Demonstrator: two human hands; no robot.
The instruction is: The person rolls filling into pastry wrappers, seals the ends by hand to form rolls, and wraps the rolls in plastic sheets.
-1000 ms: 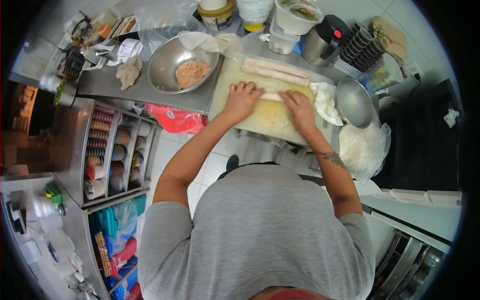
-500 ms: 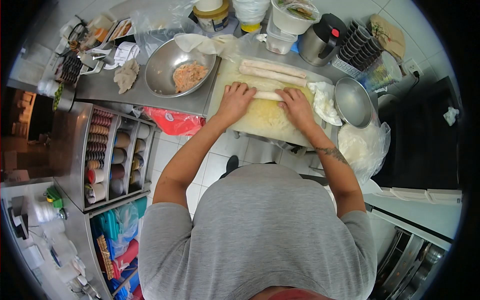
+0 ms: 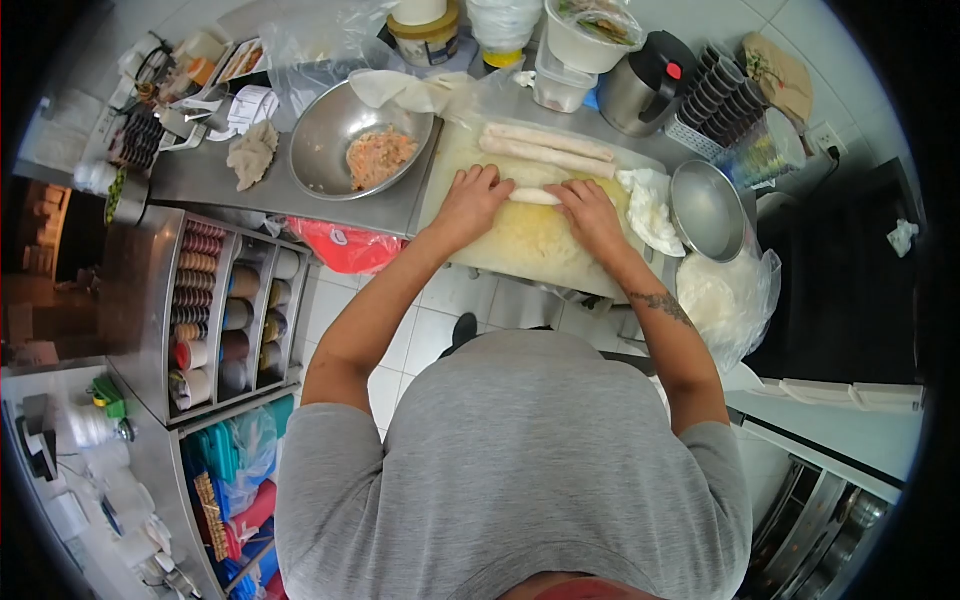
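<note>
**Pale roll (image 3: 534, 197) on the cutting board (image 3: 500, 255), covered at both ends**

The pale roll lies crosswise on the cutting board, which sits at the near edge of the desk (image 3: 205, 180). The left hand (image 3: 472, 208) is over its left end and the right hand (image 3: 592, 215) over its right end, palms down, fingers bent and close together. Whether either hand pinches the roll cannot be told, as the undersides are hidden.

Just beyond, two longer rolls (image 3: 548, 152) lie side by side on the board. To the right are a white cloth (image 3: 652, 212) and a small metal bowl (image 3: 708, 212); nearer the right corner is a clear bag (image 3: 765, 300) with something pale inside. Left of the board, a large metal bowl (image 3: 325, 140) holds an orange mixture (image 3: 378, 157). A steel jug (image 3: 645, 80) stands towards the far edge.
</note>
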